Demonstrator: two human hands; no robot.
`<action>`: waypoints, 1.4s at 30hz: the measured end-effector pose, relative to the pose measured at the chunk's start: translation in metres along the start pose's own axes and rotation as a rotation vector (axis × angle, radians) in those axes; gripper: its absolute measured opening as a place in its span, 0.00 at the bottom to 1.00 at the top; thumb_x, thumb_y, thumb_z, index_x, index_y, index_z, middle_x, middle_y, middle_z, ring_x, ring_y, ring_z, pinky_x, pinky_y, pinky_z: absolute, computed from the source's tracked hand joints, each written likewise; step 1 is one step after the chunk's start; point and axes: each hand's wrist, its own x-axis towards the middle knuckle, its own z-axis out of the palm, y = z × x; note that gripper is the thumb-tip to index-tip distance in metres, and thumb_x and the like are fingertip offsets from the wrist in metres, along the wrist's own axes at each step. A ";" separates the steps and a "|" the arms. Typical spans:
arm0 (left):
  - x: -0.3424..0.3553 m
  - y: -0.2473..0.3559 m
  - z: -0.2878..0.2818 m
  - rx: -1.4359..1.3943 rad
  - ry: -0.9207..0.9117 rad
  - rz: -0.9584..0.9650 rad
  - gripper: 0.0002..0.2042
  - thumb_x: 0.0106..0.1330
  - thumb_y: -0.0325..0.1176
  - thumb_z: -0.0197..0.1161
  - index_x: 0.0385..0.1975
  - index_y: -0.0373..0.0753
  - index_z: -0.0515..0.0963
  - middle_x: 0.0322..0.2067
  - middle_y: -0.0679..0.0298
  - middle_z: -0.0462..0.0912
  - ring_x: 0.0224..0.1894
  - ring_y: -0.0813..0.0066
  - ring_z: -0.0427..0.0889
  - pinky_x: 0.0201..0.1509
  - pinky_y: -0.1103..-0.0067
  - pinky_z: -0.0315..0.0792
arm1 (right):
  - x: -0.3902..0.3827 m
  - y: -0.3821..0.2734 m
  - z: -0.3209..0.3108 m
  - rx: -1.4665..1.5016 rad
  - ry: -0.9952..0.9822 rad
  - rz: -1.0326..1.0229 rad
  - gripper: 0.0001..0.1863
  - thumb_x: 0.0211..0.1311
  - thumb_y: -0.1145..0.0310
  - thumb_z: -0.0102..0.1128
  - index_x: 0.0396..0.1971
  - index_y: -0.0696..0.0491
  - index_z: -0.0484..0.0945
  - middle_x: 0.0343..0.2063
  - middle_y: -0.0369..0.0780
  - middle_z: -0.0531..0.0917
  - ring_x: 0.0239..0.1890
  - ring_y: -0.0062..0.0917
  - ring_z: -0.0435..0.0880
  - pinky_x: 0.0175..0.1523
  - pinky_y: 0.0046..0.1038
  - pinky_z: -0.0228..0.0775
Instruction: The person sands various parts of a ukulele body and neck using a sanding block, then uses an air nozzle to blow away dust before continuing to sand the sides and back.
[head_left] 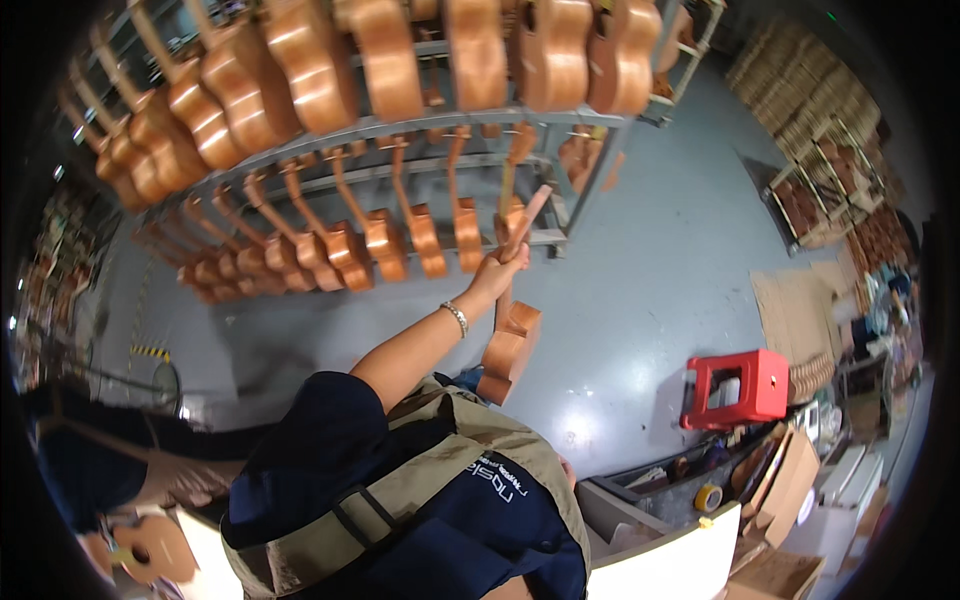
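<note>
Fingers (521, 256) of the left hand (496, 275) are clamped around the neck of a wooden ukulele (512, 347), its body just below them and its headstock projecting above. Only a sliver of the right hand (568, 472) shows beside the tan apron (528, 441); whether its fingers are apart or together cannot be told. Beyond and left of the gripping fingers, a metal rack (412, 123) carries wooden guitar-shaped instruments (426, 242); below and right stands a red stool (766, 385).

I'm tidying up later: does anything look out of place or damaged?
No spill or breakage stands out. The lower right looks untidy: cardboard pieces lie at uneven angles near a yellow tape roll, unlike the instruments racked in rows.
</note>
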 end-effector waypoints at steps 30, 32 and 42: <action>0.400 -0.151 0.048 0.005 0.012 -0.537 0.25 0.58 0.60 0.57 0.29 0.39 0.73 0.28 0.64 0.78 0.36 0.72 0.75 0.46 0.71 0.65 | 0.057 -0.112 0.106 -0.393 0.492 0.240 0.23 0.58 0.57 0.52 0.46 0.59 0.74 0.40 0.49 0.81 0.45 0.35 0.80 0.49 0.31 0.69; 0.390 -0.147 0.055 0.028 0.089 -0.397 0.27 0.57 0.59 0.59 0.34 0.35 0.74 0.27 0.63 0.77 0.32 0.75 0.73 0.39 0.74 0.68 | 0.057 -0.113 0.106 -0.387 0.490 0.244 0.23 0.58 0.56 0.52 0.46 0.58 0.74 0.40 0.49 0.81 0.46 0.36 0.79 0.49 0.32 0.69; 0.418 -0.154 0.086 0.378 0.196 -0.172 0.27 0.56 0.50 0.63 0.41 0.28 0.71 0.40 0.46 0.79 0.43 0.52 0.78 0.47 0.68 0.70 | 0.067 -0.103 0.097 -0.473 0.513 0.300 0.24 0.57 0.53 0.51 0.47 0.57 0.74 0.41 0.50 0.81 0.47 0.41 0.78 0.49 0.33 0.68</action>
